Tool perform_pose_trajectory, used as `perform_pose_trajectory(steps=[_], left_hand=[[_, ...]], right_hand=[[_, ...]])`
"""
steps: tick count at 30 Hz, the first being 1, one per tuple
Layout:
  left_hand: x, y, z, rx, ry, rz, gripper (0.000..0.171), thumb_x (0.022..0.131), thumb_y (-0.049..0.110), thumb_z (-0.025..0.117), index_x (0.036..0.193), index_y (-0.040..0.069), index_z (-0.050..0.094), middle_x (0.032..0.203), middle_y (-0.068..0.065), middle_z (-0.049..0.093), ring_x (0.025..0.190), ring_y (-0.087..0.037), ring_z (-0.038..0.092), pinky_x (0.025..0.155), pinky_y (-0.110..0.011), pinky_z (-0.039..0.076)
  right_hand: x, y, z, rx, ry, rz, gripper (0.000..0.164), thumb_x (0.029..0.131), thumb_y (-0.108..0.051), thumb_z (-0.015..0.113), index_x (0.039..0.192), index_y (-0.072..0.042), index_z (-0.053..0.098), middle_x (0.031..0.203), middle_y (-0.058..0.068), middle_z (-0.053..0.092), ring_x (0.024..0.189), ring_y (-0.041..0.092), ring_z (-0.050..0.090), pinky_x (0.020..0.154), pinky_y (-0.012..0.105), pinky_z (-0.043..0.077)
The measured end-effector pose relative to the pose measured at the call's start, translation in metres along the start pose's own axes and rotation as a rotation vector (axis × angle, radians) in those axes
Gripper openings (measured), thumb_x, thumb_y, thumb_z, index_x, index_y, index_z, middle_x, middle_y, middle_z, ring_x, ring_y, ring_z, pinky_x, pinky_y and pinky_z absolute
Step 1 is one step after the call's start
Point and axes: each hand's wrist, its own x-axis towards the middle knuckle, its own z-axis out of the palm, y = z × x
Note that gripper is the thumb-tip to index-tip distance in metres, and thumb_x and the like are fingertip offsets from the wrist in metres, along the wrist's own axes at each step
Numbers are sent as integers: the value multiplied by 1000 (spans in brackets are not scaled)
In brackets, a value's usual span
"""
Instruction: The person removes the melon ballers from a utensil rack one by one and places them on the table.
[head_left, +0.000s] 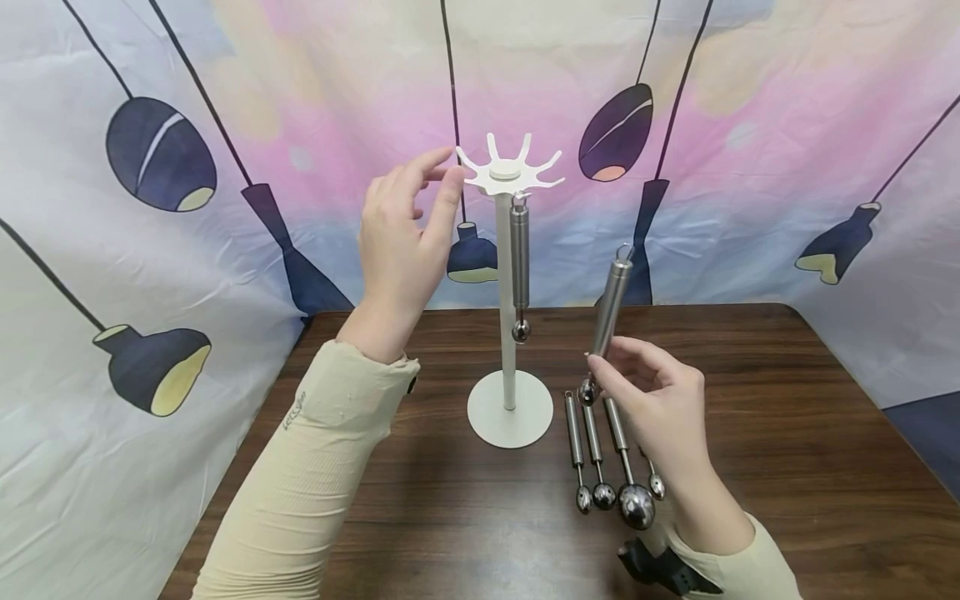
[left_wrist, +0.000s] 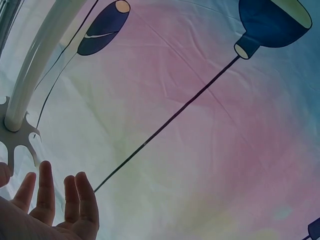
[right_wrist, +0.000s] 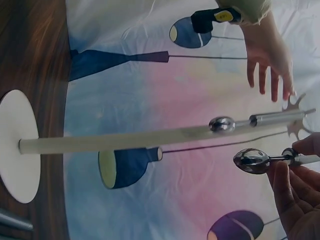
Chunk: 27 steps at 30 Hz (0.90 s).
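Observation:
My left hand (head_left: 408,225) is raised at the left side of a white stand (head_left: 507,283). Its thumb and forefinger tips are at one of the hooked arms at the stand's top (head_left: 525,171); whether they touch it is hard to tell. In the left wrist view several fingers (left_wrist: 46,192) extend upward. One steel melon baller (head_left: 519,258) hangs from the stand, scoop down. With thumb and fingers my right hand (head_left: 667,400) grips another melon baller (head_left: 612,304) low on its handle, hanging loop upward, tilted, apart from the stand. Its rounded scoop (right_wrist: 251,161) shows in the right wrist view.
Several more melon ballers (head_left: 617,425) lie side by side on the dark wooden table (head_left: 787,467), right of the stand's round base (head_left: 510,429), partly behind my right hand. A cloth printed with lamps (head_left: 337,92) hangs behind the table.

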Motion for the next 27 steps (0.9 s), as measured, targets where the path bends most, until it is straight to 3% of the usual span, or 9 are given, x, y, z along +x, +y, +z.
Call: perform_pose_trajectory(steps=[8,18,27], left_hand=[[1,1,2,9,2,-8,33,101,30,55,125,12,69,112,-5,74,107,-22,59,81,-32,50],[1,2,2,13,13,6,32,101,30,56,121,11,71,112,-6,74,104,-24,58,79,-31,48],[-2,1,1,-11,9,-2,34,101,32,54,121,11,71,111,-6,73,106,-22,58,80,-31,48]], right_hand=[[-6,17,-16,-16,34,127,18,84,-2,76,101,2,72,72,-10,72,60,9,67,58,22,57],[-11,26,-26,-96,41,126,18,87,-5,74,103,2,71,70,-20,70,54,11,67,55,21,54],[-11,32,-32,-105,63,128,18,86,-4,75,102,3,72,71,-17,70,56,7,67,56,19,55]])
